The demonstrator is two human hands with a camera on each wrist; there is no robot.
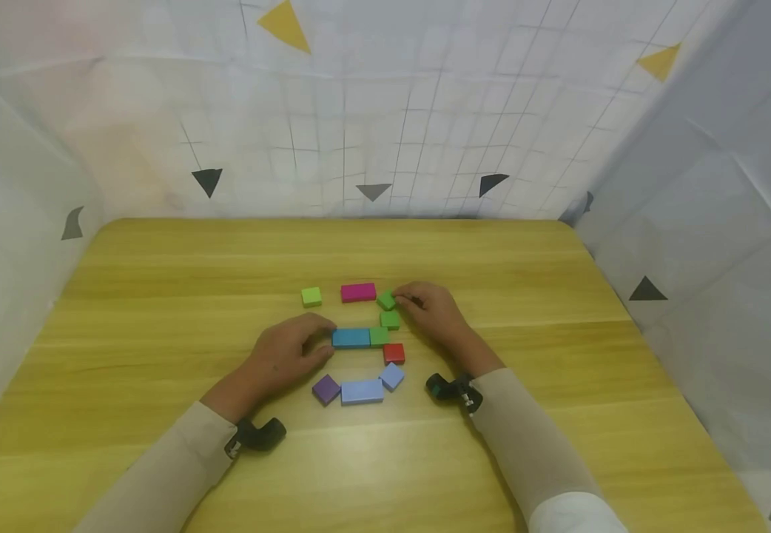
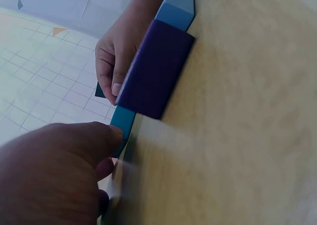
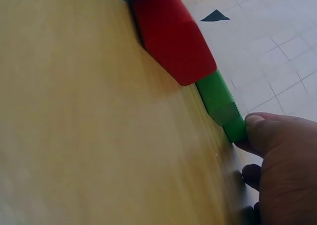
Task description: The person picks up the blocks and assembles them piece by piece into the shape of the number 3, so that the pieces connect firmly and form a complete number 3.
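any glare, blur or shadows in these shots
Head view: pale glare on the near table; left wrist view: smeared wood grain, left hand in shade; right wrist view: grain blurred too, dark shadow beside the right hand.

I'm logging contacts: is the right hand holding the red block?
No, the right hand pinches a green block, apart from the red block.

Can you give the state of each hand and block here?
left hand: holding blue block
right hand: pinching farthest green block
blue block: held, touching nearest green block
farthest green block: held, askew
middle green block: unheld
nearest green block: against blue block
red block: unheld
magenta block: unheld
lime block: apart, unheld
purple block: unheld, askew
long pale-blue block: unheld
small pale-blue block: unheld, askew
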